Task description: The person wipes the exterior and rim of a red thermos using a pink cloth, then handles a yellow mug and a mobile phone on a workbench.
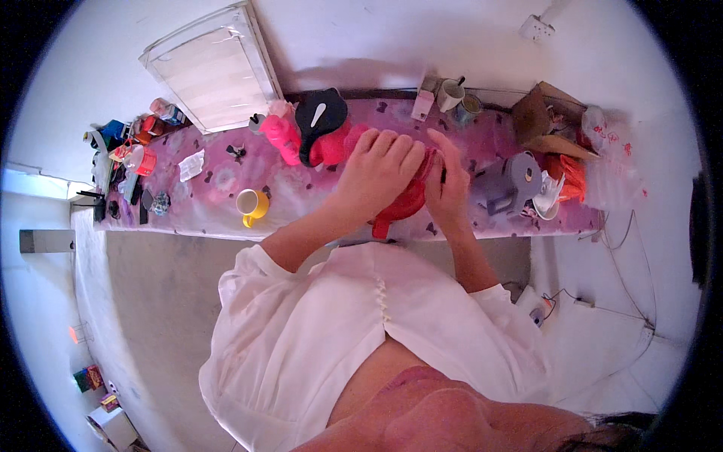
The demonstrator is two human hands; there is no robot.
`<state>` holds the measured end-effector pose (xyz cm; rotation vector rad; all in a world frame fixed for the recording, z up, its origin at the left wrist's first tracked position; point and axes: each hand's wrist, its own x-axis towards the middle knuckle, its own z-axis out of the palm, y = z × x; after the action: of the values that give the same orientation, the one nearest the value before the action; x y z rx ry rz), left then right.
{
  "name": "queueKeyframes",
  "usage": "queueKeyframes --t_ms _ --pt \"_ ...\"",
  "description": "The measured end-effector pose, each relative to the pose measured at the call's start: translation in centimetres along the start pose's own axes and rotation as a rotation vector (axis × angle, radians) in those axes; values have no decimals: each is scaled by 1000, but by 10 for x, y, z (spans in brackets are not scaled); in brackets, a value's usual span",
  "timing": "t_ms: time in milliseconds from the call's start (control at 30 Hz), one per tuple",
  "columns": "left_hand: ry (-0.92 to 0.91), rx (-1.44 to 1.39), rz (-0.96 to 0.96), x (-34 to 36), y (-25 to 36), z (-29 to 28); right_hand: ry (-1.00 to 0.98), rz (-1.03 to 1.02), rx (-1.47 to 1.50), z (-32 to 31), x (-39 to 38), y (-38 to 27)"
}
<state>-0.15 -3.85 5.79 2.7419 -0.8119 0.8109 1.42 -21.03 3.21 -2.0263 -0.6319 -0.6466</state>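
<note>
Both my hands are closed around a red, partly see-through vessel (407,202) with a stubby handle pointing toward me; it could be a jug, but my fingers hide most of it. My left hand (382,169) lies over its top and left side, knuckles up. Against its right side is my right hand (449,181), fingers curled at the rim. A small dark spot shows by the right fingers; I cannot tell what it is. Just left and beyond, a black round lid-like piece with a loop (321,120) sits among pink bottles (282,139).
A yellow mug (252,205) stands left on the pink flowered tablecloth (203,202). On the right are a grey jug (512,181), an open cardboard box (538,120) and an orange bag (572,177). A white framed panel (215,71) leans on the wall; clutter fills the far left.
</note>
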Motion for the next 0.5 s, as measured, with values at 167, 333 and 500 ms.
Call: queueKeyframes --t_ms 167,333,500 --pt "147 -66 -4 -11 -19 6 0 -28 41 -1 -1 1" --pt "164 -984 -497 -55 -42 44 20 56 122 1 1 6" --pt "294 -1068 -580 -89 -26 78 -18 35 94 3 2 8"
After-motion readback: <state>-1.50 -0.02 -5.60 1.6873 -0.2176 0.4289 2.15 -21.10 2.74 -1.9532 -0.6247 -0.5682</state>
